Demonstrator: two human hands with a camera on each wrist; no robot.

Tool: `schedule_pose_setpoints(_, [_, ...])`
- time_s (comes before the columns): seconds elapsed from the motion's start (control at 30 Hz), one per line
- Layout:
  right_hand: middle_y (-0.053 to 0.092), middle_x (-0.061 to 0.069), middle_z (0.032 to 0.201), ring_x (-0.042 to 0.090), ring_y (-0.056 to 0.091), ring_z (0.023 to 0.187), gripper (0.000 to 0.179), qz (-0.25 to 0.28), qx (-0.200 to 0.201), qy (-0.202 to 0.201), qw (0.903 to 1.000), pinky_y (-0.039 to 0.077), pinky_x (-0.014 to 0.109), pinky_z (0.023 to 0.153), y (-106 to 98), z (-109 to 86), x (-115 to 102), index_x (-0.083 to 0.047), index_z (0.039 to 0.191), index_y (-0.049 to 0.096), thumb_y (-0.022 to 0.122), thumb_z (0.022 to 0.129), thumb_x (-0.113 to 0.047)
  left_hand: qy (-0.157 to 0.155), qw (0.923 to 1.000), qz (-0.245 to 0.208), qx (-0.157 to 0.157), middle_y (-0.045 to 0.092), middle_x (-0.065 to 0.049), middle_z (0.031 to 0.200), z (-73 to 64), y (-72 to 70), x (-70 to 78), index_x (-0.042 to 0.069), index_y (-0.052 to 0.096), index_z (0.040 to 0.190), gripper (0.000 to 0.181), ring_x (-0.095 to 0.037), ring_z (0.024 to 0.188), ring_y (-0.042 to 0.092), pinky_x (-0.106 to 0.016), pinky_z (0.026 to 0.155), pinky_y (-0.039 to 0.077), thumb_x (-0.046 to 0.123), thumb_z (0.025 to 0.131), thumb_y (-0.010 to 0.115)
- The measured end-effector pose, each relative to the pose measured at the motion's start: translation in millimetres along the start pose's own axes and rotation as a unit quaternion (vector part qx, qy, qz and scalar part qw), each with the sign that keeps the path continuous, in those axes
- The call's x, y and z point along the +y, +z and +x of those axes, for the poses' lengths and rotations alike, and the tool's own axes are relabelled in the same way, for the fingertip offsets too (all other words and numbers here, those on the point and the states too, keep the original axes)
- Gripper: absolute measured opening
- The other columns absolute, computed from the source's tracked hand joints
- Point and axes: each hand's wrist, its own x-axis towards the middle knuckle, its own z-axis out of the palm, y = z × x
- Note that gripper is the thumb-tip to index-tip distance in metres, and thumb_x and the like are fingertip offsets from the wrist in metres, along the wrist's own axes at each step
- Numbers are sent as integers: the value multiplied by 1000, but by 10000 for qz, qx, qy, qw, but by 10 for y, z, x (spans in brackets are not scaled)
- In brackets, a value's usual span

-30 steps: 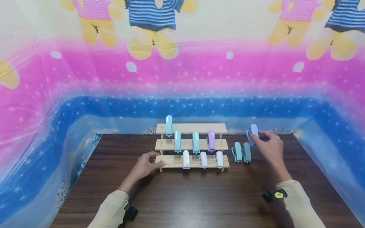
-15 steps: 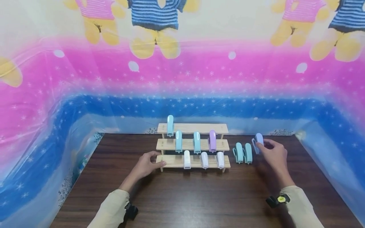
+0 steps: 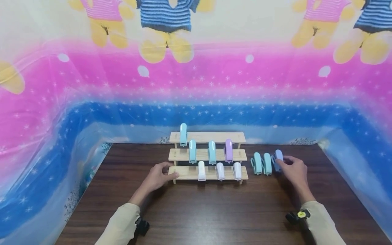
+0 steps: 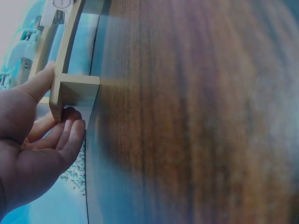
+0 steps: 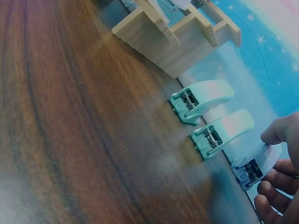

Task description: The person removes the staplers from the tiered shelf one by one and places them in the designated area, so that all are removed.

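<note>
At the right of the table, my right hand (image 3: 295,172) pinches a periwinkle-blue hole punch (image 3: 278,160) between thumb and fingers; it appears to stand on the tabletop. Its coil spring shows in the right wrist view, on the blue punch (image 5: 254,168). Just left of it stand two mint-green hole punches, the nearer one (image 3: 267,164) and another (image 3: 257,163). With its thumb on top and fingers curled below, my left hand (image 3: 157,177) grips the left end of a three-step wooden rack (image 3: 185,173). In the left wrist view the fingers (image 4: 70,140) lie by the rack's end.
On the rack's bottom step stand white and pale lilac punches (image 3: 220,171). Its middle step carries two aqua punches (image 3: 192,151) and a purple one (image 3: 228,150). One aqua punch (image 3: 183,134) is at the top left. A patterned cloth (image 3: 214,88) hangs behind the dark wooden table (image 3: 214,211).
My right hand has lowered the blue punch toward the table, beside the two mint-green ones. The left hand stays on the rack's end.
</note>
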Motion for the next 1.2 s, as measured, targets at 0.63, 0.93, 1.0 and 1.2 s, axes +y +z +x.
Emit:
schedule_pose_setpoints(0.63, [65, 29, 126, 39, 60, 109, 70, -285, -131, -109, 9994, 50, 43, 83, 61, -30, 64, 5, 136, 60, 64, 97, -53, 68, 10000, -2, -14, 71, -13, 119, 6, 3, -19, 1, 64, 133, 56, -27, 110, 67, -42, 86, 59, 34, 91, 80])
schedule_pose_setpoints(0.93, [66, 23, 126, 37, 60, 112, 69, -129, 148, -132, 9997, 47, 42, 84, -96, -18, -42, -3, 136, 61, 63, 96, -58, 45, 10000, -40, -59, 71, -14, 121, 6, 6, -19, 1, 63, 134, 56, -29, 112, 67, -43, 88, 59, 34, 91, 80])
schedule_pose_setpoints(1.0, [66, 22, 126, 38, 59, 114, 69, -97, 273, -254, 9993, 47, 46, 87, -148, -23, -120, -4, 136, 62, 62, 96, -60, 62, 10000, -33, -49, 70, -14, 121, 5, 4, -17, 1, 63, 134, 56, -29, 112, 67, -43, 88, 59, 33, 91, 80])
schedule_pose_setpoints(1.2, [66, 20, 129, 40, 59, 118, 67, -17, 358, -787, 9963, 46, 56, 95, -237, -44, -428, -6, 134, 64, 62, 95, -61, 65, 10000, 6, -24, 70, -14, 121, -2, -5, -6, 2, 63, 133, 56, -30, 113, 67, -44, 88, 59, 34, 91, 80])
